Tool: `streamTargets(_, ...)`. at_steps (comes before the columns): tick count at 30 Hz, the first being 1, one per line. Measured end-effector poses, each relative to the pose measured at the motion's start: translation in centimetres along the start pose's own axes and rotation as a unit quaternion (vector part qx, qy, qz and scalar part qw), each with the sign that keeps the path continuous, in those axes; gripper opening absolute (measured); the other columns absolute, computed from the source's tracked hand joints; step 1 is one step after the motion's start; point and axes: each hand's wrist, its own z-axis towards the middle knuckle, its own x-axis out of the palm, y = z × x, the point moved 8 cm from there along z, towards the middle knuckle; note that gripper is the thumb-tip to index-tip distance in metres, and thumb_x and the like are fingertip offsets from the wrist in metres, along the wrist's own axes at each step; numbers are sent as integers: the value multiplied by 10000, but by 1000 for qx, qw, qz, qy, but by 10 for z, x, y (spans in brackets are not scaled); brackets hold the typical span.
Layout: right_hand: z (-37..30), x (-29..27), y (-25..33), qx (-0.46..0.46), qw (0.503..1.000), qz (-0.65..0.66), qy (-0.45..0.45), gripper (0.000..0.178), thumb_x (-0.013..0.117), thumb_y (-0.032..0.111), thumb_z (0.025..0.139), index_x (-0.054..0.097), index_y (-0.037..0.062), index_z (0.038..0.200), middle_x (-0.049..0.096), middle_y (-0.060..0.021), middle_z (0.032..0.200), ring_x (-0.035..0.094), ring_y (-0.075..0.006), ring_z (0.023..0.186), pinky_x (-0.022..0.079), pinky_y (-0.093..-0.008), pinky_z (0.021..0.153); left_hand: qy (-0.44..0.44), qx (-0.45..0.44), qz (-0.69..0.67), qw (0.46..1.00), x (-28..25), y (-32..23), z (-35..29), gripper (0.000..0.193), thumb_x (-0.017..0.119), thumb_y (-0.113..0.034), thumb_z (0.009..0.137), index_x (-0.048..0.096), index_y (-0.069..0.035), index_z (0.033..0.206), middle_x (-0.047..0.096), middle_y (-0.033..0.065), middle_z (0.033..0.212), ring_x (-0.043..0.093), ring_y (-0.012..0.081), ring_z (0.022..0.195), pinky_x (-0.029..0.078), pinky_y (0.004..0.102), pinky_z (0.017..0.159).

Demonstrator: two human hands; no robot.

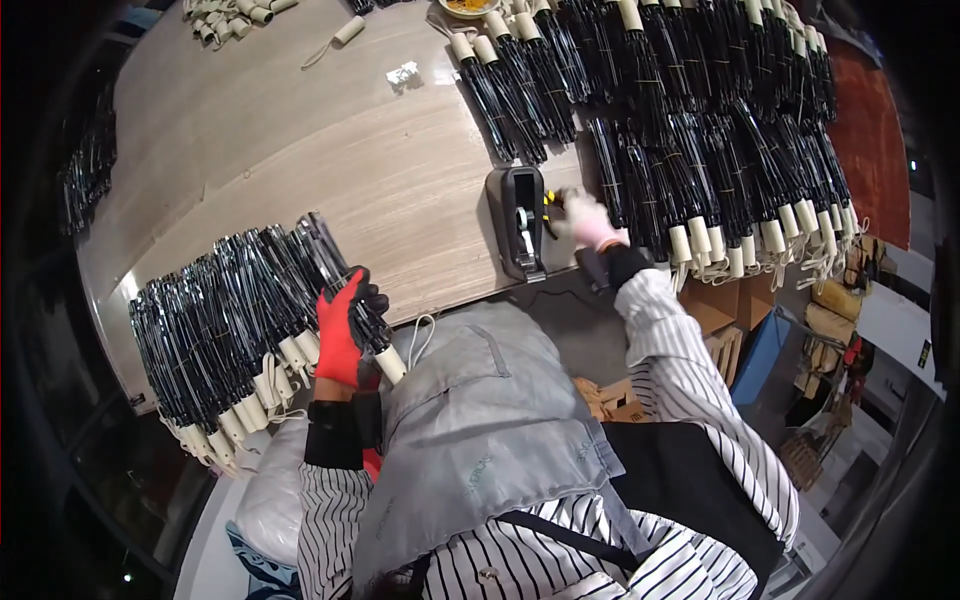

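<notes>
A folded umbrella frame [323,246] with dark metal ribs and a cream handle [390,364] slants through my left hand [341,325]. That hand wears a red and black glove, and its fingers are closed round the ribs. A cream cord loop hangs by the handle, close to my apron. At the table's front edge, my right hand [588,218] in a pale glove is smeared by motion. Its fingers are right beside a yellow-and-black hand tool [549,212], possibly pliers; whether they grip it is unclear. Just left of the tool stands a black tape dispenser [518,222].
Several umbrella frames [215,330] lie in a row at the table's left. Many more form two stacked rows [690,150] on the right. Loose cream handles [230,18] and a small bowl [468,6] are at the far side. Cardboard boxes [715,308] stand below right.
</notes>
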Motion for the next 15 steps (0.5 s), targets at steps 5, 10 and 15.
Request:
streamTargets(5,8,25,-13,148,988,20,47,684,743,410,719,510,-22,1196,663,-211,932,655,-385,913,512,-460,857,50,-35,45,997,35,16,17,212,710,-196,848,578,-72,959,605,60,701,620,183,550,469,288,439)
streamTargets(10,0,11,-68,197,980,35,1,571,712,389,766,530,10,1153,652,-121,838,654,-297,762,538,-394,725,63,-30,85,994,50,22,20,196,711,-199,847,583,-78,933,617,58,701,629,190,553,482,293,448)
streamTargets(15,-32,-30,-20,133,827,538,95,367,643,305,868,569,7,1069,584,-9,746,502,-110,577,437,-249,552,41,-32,75,996,40,17,18,204,713,-210,845,581,-77,926,620,57,705,633,192,555,490,299,454)
